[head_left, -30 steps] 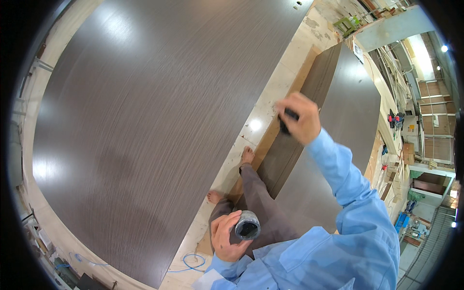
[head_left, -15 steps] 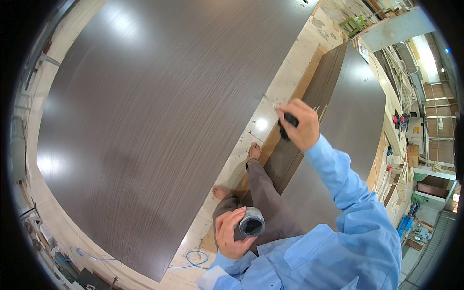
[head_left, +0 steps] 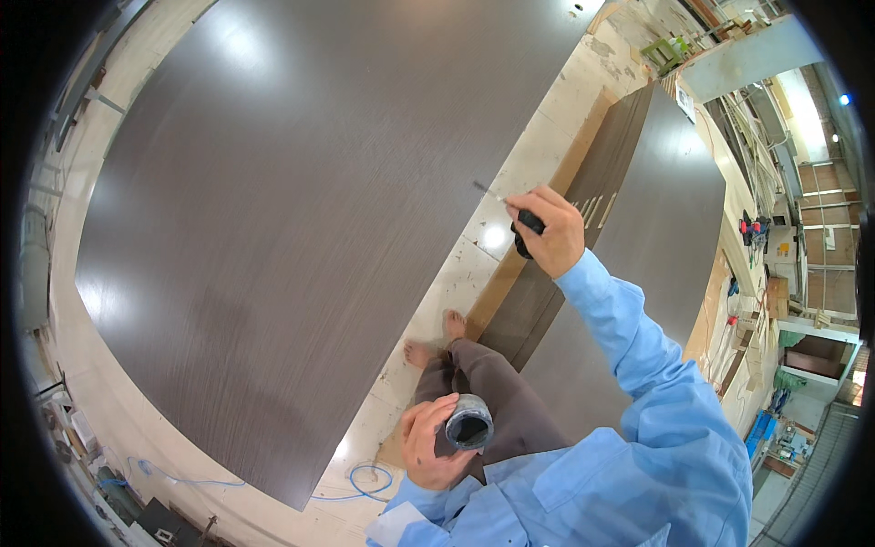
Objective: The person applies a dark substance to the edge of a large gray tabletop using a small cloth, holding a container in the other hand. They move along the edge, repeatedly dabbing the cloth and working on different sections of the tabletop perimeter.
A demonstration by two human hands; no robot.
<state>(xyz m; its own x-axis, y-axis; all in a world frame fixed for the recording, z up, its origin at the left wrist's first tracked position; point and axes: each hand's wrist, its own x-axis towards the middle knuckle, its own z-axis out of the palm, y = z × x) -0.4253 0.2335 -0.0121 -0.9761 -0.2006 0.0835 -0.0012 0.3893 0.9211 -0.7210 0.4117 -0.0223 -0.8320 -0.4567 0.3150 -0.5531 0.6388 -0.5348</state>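
Observation:
My right hand is closed around the black handle of a thin brush-like tool. Its slim stem and dark tip point left, over the edge of a large dark wood-grain panel; whether the tip touches the panel, I cannot tell. Low in front of my body, my left hand grips a round open jar by its side. The jar's rim is grey and smeared, its inside dark, and it leans slightly.
To the right lies a stack of similar dark panels with brown board along its side. Between stack and large panel runs a pale floor strip, where my feet stand. A blue hose curls near the panel's lower corner.
My right hand has shifted a little left, bringing the tool's tip over the panel's edge. One foot has stepped back beside the other. The jar is still in my left hand.

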